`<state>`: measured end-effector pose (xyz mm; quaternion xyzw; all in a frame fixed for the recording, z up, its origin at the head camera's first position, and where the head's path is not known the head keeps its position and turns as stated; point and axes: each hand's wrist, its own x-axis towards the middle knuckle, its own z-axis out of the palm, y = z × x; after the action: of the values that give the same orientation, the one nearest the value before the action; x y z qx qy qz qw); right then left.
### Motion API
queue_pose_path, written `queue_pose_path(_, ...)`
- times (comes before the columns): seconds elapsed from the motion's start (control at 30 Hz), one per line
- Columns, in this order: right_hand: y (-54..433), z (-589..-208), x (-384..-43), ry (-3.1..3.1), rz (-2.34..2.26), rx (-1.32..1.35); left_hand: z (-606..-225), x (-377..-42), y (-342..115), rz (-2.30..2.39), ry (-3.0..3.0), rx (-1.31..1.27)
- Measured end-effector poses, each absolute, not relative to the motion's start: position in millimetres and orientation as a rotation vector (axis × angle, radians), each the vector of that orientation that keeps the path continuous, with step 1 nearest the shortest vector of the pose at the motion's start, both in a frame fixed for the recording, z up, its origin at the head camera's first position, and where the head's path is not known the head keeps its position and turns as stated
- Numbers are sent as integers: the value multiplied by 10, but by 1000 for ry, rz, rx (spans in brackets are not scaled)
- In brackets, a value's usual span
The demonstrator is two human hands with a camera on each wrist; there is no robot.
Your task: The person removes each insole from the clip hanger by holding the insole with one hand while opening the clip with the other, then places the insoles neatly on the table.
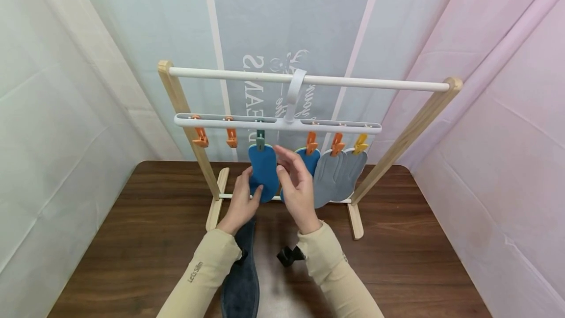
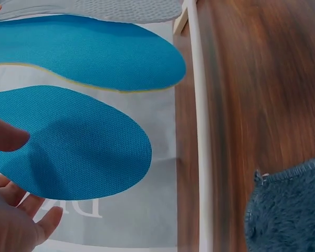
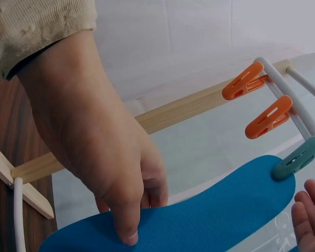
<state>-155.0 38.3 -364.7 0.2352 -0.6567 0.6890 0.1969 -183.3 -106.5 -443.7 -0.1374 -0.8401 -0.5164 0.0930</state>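
A blue insole (image 1: 265, 168) hangs by its top end from a green clip (image 1: 260, 141) on a white hanger (image 1: 234, 122). My left hand (image 1: 243, 198) pinches the insole low on its left side. In the right wrist view its thumb lies on the front face and the other fingers are behind the edge. My right hand (image 1: 297, 188) is at the insole's right side, fingers extended upward; part of it shows at the right edge of the right wrist view. Behind it hangs a second blue insole (image 2: 89, 50), partly covered in the head view.
The hanger hooks over the top rod (image 1: 375, 82) of a wooden-legged rack. Two grey insoles (image 1: 328, 175) hang at the right from orange and yellow clips. Two orange clips (image 1: 231, 137) at the left hold nothing. A dark blue plush sole-shaped piece (image 1: 242, 278) lies on the brown table.
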Motion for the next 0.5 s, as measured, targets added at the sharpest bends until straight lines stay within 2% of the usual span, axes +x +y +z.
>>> queue_pose_path(0.5,334,-3577,-1639,-1920,1914,614,-4422,-1769,-1071,-1541,-2498,-471)
